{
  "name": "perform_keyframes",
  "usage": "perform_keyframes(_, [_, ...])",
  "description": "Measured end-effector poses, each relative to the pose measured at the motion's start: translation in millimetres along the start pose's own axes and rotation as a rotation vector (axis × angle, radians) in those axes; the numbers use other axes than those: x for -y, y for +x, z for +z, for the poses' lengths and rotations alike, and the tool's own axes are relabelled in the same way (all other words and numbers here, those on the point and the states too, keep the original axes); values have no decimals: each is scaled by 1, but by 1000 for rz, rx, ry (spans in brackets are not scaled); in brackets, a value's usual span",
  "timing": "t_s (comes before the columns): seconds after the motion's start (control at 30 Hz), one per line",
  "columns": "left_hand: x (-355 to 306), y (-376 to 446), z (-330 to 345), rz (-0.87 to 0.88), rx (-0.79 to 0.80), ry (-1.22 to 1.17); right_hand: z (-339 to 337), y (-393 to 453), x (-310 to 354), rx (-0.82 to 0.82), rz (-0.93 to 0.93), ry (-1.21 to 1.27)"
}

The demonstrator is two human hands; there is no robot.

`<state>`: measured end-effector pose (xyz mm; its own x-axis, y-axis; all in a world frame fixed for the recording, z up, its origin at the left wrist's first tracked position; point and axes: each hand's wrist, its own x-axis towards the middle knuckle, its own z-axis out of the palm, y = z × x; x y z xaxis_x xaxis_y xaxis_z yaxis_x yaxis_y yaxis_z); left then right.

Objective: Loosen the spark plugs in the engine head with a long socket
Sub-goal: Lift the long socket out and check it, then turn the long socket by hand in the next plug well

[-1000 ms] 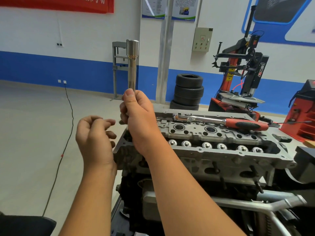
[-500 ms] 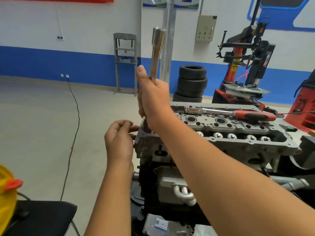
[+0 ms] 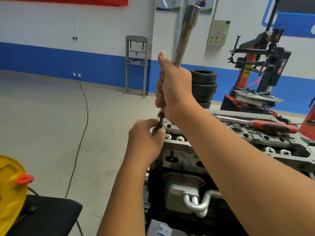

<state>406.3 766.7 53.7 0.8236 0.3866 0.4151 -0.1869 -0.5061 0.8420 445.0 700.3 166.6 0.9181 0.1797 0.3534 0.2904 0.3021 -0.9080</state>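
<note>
My right hand (image 3: 172, 86) grips a long chrome socket (image 3: 185, 34), held nearly upright above the left end of the grey engine head (image 3: 255, 135). A thin dark stem (image 3: 160, 120) sticks out below that fist. My left hand (image 3: 144, 138) pinches the lower end of this stem just beside the head's left corner. What the stem is I cannot tell. Round spark plug wells (image 3: 236, 129) show along the top of the head.
A ratchet wrench with a red and black handle (image 3: 265, 126) lies across the head's far side. Stacked tyres (image 3: 203, 86) and a red tyre changer (image 3: 260, 68) stand behind. A black chair (image 3: 44, 215) with a yellow object (image 3: 10, 188) is at lower left; a cable (image 3: 81, 133) crosses the floor.
The socket has tilted and risen in view. My left hand has moved up and right from an empty curl and now pinches the dark stem under my right fist.
</note>
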Motion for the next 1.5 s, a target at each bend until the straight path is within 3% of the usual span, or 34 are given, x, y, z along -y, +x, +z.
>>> perform_keyframes(0.2, [-1, 13, 1, 66, -50, 117, 8, 19, 55, 62, -157, 26])
perform_keyframes(0.3, [-3, 15, -5, 46, -100, -72, -1, 24, 69, 65, -94, -45])
perform_keyframes(0.4, [-5, 19, -13, 64, -151, -224, -26, 17, 55, -33, -13, -47])
perform_keyframes(0.7, [-23, -2, -9, 154, -141, -358, -113, -47, 19, -174, 210, 323])
perform_keyframes(0.83, [-52, -33, 22, 162, 61, -512, -140, -76, 20, -142, 249, 446])
perform_keyframes(0.97, [-72, -79, 71, 180, 252, -482, -172, -111, 20, -140, 210, 425])
perform_keyframes(1.1, [-97, -120, 119, 175, 356, -462, -219, -151, 20, -279, 108, 322])
perform_keyframes(1.27, [-142, -159, 186, 234, 455, -402, -293, -193, 39, -468, -35, 372])
perform_keyframes(1.5, [-246, -234, 296, 274, 796, -423, -420, -266, 94, -805, -314, 398])
